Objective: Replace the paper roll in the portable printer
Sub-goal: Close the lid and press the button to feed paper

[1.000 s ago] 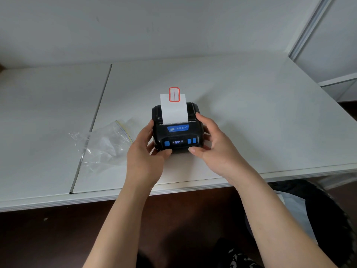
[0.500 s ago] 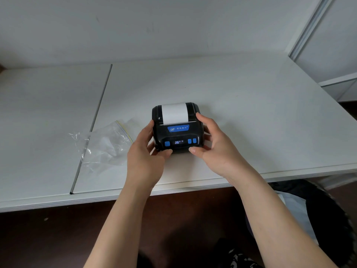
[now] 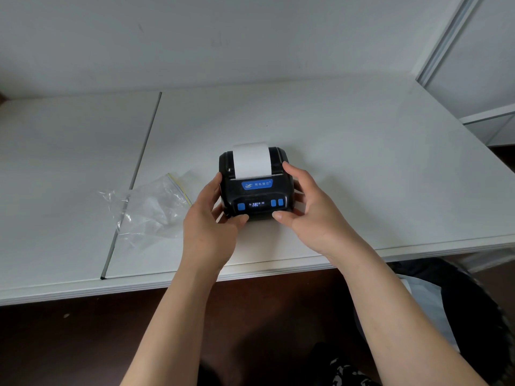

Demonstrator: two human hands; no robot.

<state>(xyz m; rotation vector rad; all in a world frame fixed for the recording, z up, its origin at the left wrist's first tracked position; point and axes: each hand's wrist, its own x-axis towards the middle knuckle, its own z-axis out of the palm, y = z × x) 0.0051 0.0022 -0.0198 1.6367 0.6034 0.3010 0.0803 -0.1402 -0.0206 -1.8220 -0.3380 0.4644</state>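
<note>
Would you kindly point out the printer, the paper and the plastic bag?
printer (image 3: 257, 195), head view, front panel beneath the blue label.
paper (image 3: 252, 161), head view, middle of the white strip.
plastic bag (image 3: 152, 211), head view, crumpled middle.

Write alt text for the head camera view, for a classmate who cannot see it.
Two bare hands, left hand and right hand, grip the sides of a small black portable printer resting on a white table, with white paper feeding out of its top. A crumpled clear plastic bag lies to its left.
</note>
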